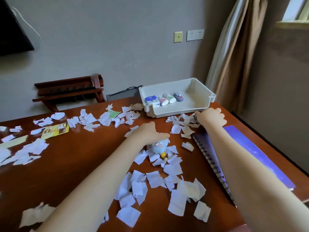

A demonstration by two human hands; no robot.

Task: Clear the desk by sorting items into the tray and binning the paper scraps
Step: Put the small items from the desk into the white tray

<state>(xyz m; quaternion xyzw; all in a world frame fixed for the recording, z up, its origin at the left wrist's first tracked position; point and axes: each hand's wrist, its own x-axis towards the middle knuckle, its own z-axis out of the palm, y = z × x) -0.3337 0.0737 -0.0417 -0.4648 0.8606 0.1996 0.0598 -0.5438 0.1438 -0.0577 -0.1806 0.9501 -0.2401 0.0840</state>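
Pale-blue plush toy with a yellow clip (158,147) lies on a bed of torn white paper scraps (172,169) near the middle of the dark wooden tabletop (83,156), as a person's left hand (148,131) closes over its top, fingers curled down around the head. The right hand (210,117) reaches toward the far right corner, knuckles bent into a heap of scraps just in front of the off-white plastic tray (200,86); whether it grips paper or a small dark thing beneath cannot be told. The tray holds a blue-and-white tissue pack (152,100), two small white bottles (167,99) and a little blue toy car (178,96) in a row on its left side. A purple spiral-bound notebook (247,148) lies along the right edge, under the right forearm. More scraps, a yellow printed leaflet (55,130) and a green card (113,113) trail toward the left edge. The lift looks best made with a firm hold on the toy's body alone, letting any clinging paper drop so none rides into the tray, then setting it to the right of the car. No bin shows in view.
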